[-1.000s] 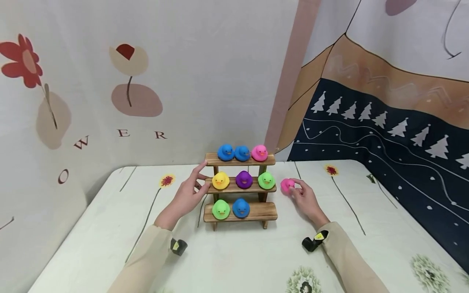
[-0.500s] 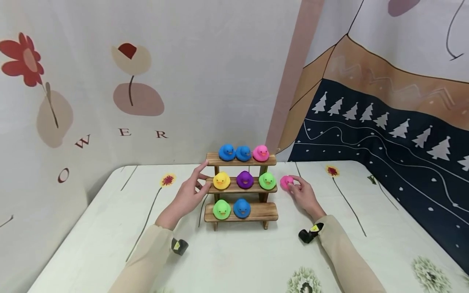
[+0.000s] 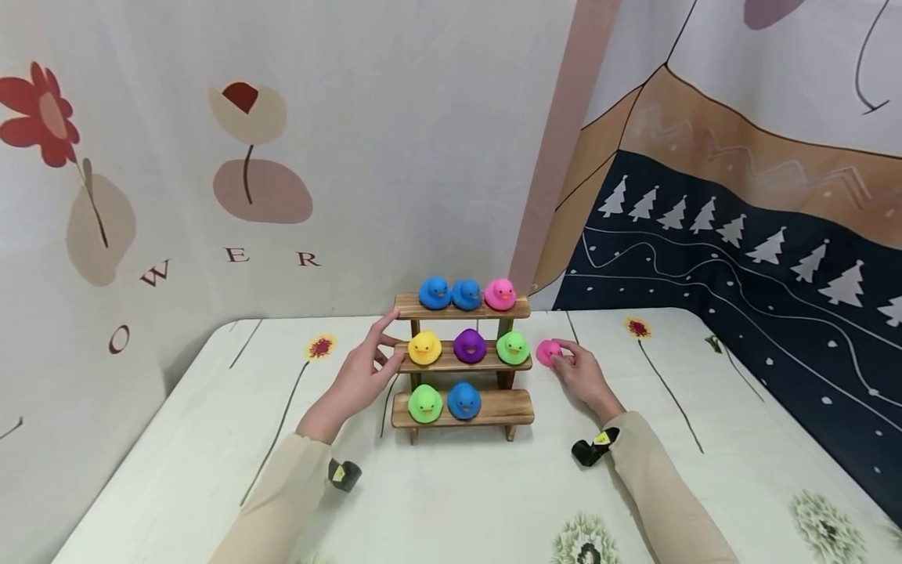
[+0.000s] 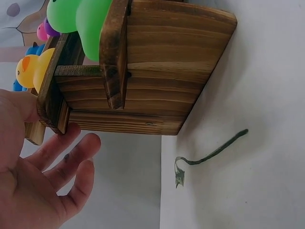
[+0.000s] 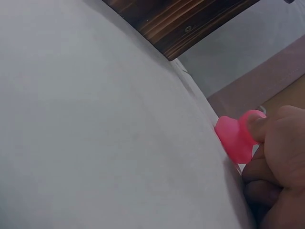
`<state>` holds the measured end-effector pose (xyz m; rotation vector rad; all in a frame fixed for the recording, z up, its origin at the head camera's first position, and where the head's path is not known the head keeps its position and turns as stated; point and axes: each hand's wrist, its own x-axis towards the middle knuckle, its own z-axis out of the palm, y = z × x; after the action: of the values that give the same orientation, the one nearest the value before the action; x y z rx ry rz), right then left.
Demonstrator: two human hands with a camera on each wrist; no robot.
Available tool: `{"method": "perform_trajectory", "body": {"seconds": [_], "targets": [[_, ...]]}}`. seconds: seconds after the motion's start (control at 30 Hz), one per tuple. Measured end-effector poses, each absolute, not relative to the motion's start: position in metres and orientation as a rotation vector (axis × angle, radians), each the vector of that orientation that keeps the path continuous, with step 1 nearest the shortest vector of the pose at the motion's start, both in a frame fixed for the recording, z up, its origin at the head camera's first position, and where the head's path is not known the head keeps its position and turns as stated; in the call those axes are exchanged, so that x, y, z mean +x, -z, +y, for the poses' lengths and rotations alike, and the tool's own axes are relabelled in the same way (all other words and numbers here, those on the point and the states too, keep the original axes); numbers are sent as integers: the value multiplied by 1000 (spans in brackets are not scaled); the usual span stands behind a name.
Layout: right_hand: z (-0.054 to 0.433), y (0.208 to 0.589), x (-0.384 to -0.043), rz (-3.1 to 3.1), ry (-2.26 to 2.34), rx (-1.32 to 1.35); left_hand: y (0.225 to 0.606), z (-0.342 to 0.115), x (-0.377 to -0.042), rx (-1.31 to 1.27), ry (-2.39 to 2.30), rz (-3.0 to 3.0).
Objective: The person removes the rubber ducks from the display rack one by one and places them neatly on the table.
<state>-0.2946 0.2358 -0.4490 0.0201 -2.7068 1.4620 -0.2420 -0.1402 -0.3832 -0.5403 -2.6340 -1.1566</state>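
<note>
A three-tier wooden display stand (image 3: 486,407) holds several rubber ducks. My left hand (image 3: 357,380) touches its left side, forefinger at the top board's end and thumb at the middle board's end. In the left wrist view, the other fingers (image 4: 78,164) hang loosely bent beside the wood. To the right of the stand, my right hand (image 3: 586,381) pinches a pink rubber duck (image 3: 548,353) between thumb and fingers. In the right wrist view, this duck (image 5: 234,138) is low by the cloth, its head partly behind the thumb.
Two blue ducks (image 3: 434,293) and a pink one (image 3: 499,294) line the top board. Yellow (image 3: 425,348), purple (image 3: 470,345) and green (image 3: 513,348) ducks occupy the middle. Below are a green duck (image 3: 426,403) and a blue duck (image 3: 464,401), left of bare board. A flowered cloth (image 3: 451,501) covers the table.
My right hand has shifted slightly left toward the stand with the pink duck. The left hand keeps its place at the boards' ends.
</note>
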Motion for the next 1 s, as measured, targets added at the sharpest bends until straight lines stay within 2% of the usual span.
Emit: {"method": "perform_trajectory", "body": {"seconds": [0.63, 0.83, 1.0], "targets": [[236, 455, -286, -2513, -1578, 18, 380, -141, -242, -555, 1130, -2675], [231, 447, -279, -2410, -1600, -21, 379, -140, -242, -571, 1123, -2667], [221, 433, -272, -2364, -1577, 48, 379, -140, -241, -561, 1124, -2670]]}}
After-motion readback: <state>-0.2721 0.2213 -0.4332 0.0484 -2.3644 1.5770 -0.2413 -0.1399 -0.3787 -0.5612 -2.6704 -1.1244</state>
